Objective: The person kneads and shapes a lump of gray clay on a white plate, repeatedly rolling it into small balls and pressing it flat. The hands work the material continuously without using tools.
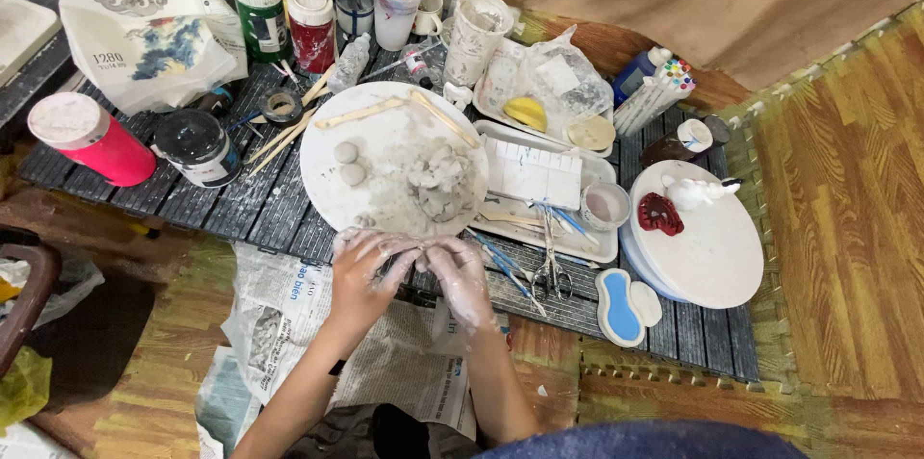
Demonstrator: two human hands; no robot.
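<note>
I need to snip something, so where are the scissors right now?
In the head view the scissors lie on the dark slatted table, just right of the right hand, beside the blue-handled brushes and below the white tray.

From where I watch, this is a craft corner for clay modelling and painting, set up low on the floor of a home. I see a dark slatted low table crowded with paint jars, a cup of brushes, wooden modelling sticks and a round white board smeared with grey clay. Newspaper covers wood-pattern floor mats, and a second white turntable carries small painted figures.
</note>
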